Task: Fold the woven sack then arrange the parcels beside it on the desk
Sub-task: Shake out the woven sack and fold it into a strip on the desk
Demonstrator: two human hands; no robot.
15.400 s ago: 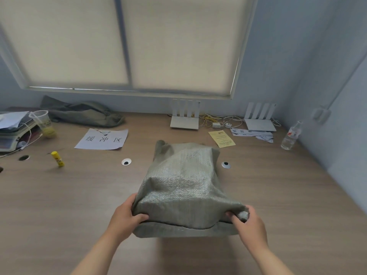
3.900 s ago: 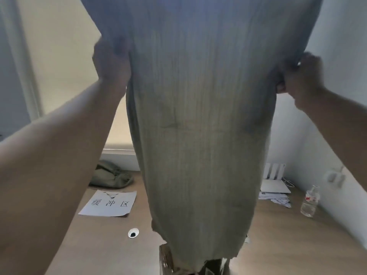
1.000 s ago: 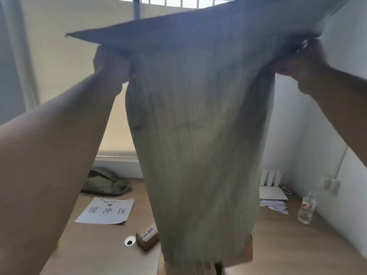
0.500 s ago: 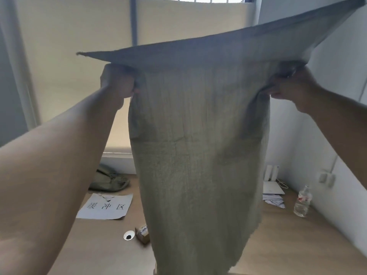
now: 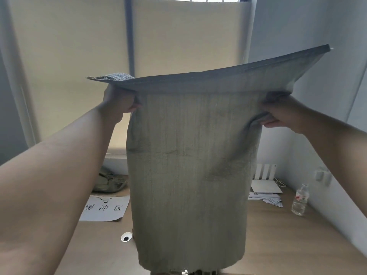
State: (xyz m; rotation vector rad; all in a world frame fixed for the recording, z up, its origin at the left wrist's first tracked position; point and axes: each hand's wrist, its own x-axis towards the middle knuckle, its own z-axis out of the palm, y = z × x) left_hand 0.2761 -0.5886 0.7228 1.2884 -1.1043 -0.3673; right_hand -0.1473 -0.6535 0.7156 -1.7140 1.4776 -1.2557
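The grey-green woven sack [image 5: 188, 175] hangs upside down in the air in front of me, its open mouth down near the desk. My left hand [image 5: 119, 105] grips its upper left side and my right hand [image 5: 282, 114] grips its upper right side. The sack's closed bottom end [image 5: 218, 76] sticks out flat above my hands. Something small and dark shows just under the sack's lower edge [image 5: 190, 271]; I cannot tell what it is. The sack hides the desk behind it.
On the wooden desk [image 5: 288, 245] lie a white sheet with printed characters [image 5: 103, 208], a cable hole [image 5: 126, 236], a crumpled green bag [image 5: 109, 182], a white router [image 5: 266, 183], loose papers [image 5: 266, 198] and a clear plastic bottle [image 5: 299, 201]. The wall is close on the right.
My hands have come down a little with the sack, and its hanging end has swung closer to me. The small cardboard parcel seen left of the sack before is now out of sight.
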